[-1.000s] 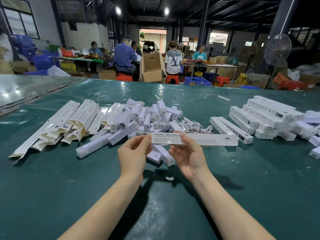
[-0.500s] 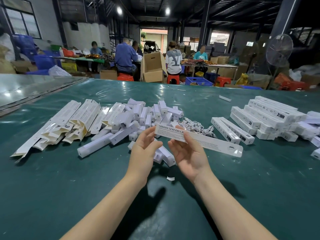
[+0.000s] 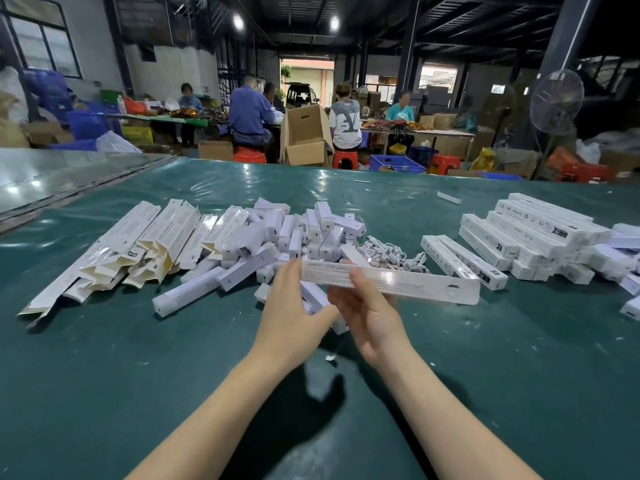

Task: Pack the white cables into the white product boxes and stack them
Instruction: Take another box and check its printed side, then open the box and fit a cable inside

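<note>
Above the green counter, in the head view, the right hand grips a long white product box from beneath, while the left hand presses straight fingers against its left end (closing the flap, I judge). The loose white cables lie just behind. The next move calls for carrying the box right and setting it squarely on the stack of boxes.

Long box shifted rightward, tilted; left hand closed toward right hand.
</note>
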